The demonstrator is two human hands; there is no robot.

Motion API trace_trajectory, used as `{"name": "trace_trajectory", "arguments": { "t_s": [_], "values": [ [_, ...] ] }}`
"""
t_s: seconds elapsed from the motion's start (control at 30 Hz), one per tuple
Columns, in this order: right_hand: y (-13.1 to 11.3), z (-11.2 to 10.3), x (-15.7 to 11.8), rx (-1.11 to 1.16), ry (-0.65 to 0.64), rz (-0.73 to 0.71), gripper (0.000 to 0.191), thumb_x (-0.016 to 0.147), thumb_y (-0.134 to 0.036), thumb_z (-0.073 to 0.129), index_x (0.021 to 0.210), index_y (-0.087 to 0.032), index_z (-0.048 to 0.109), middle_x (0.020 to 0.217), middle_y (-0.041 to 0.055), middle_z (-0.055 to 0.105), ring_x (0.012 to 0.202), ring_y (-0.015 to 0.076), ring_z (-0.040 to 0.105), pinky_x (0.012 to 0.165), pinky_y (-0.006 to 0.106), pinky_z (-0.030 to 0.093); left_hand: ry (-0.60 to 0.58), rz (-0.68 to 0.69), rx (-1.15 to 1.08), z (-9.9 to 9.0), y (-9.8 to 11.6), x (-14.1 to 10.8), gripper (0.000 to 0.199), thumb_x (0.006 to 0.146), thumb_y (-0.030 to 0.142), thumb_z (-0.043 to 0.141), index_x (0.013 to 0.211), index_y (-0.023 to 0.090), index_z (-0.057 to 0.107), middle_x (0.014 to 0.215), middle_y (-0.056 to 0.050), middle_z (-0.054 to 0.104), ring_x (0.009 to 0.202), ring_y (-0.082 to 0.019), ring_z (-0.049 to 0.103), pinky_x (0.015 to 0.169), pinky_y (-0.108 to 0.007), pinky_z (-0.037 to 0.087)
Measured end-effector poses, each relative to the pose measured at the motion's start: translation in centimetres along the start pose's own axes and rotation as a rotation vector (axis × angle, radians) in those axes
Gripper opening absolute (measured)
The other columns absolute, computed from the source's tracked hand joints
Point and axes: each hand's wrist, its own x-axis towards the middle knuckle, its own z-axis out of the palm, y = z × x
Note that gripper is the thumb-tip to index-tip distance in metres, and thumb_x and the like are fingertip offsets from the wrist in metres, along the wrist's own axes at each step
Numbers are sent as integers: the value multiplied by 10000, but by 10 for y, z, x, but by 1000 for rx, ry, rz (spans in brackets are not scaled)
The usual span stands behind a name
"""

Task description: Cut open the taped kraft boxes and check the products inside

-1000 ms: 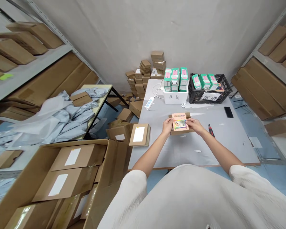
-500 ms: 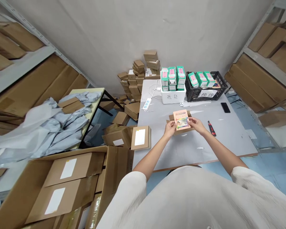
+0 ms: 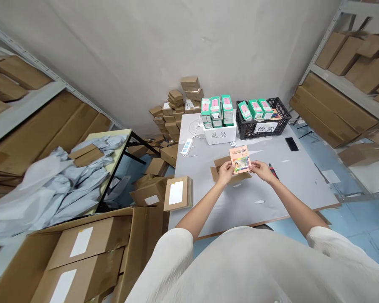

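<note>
A thin, pink-orange booklet (image 3: 239,156) with a colourful picture on its cover is held up between both hands. My left hand (image 3: 226,171) pinches its lower left edge, and my right hand (image 3: 261,170) grips the lower right edge. Under and behind the booklet lies an opened cardboard box (image 3: 219,162) with its flaps spread, partly covered by the booklet and my left hand. A red and black box cutter (image 3: 273,171) lies just beyond my right hand, part of it hidden by that hand.
A white bin (image 3: 220,135) and a black crate (image 3: 251,130), both holding green-and-pink boxes, stand at the table's back. A phone (image 3: 292,144) lies right, a power strip (image 3: 187,147) left. Labelled cardboard packages (image 3: 176,193) sit at the left edge, beside a large carton (image 3: 145,235).
The view has turned slightly to the right and upward. Relative to the opened box, the booklet and both hands have shifted right, uncovering more of the box's left side. Both hands keep their hold.
</note>
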Motion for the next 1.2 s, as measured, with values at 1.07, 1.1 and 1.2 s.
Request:
{"name": "trace_trajectory", "arguments": {
  "t_s": [1.07,1.1,1.2],
  "values": [
    [33,-272,229,41,300,-46,547,688,-615,750,1055,-209,751,859,69,785,853,271,770,883,437,625,65,-172,-242,289,10,230,286,673,144,879,942,182,791,915,-71,806,935,-198,752,975,-378,586],
    [33,-274,241,41,298,-47,533,689,-601,740,1050,-210,749,866,72,789,850,267,767,881,431,623,81,-179,-258,293,12,240,287,677,147,880,944,180,783,905,-70,800,924,-193,753,965,-369,587],
    [35,-278,275,3,285,-44,477,702,-567,707,1023,-218,749,859,67,795,832,257,756,852,415,619,152,-204,-290,303,14,267,255,712,172,872,937,182,752,869,-62,776,918,-193,755,936,-352,587]
  ]
}}
